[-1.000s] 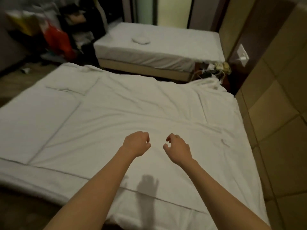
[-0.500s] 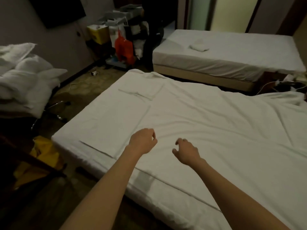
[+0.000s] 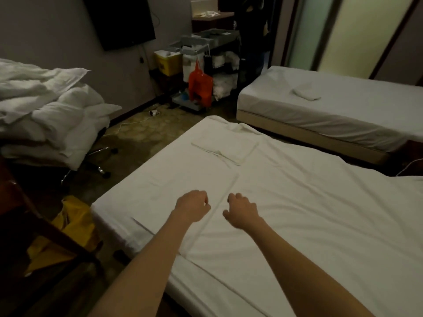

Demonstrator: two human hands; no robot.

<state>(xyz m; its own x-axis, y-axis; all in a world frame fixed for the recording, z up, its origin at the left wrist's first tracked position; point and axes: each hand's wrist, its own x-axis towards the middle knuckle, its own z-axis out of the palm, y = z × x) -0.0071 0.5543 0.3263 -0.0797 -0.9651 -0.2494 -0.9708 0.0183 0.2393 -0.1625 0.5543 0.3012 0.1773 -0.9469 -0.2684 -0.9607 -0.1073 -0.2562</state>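
Left hand (image 3: 192,205): fingers curled into a fist, holding nothing, just above the white sheet (image 3: 309,213) spread over the bed, near its left edge. Right hand (image 3: 242,211): fingers loosely bent, thumb apart, empty, just beside the left. Both poses unchanged from half a second earlier.

Nothing readable in this one, honestly. The yellow bin (image 3: 165,63) and the stuff piled on the housekeeping cart (image 3: 207,45) might carry labels, but it's all too small and dim to make out a single letter. The wall TV (image 3: 121,19) is just a dark screen.
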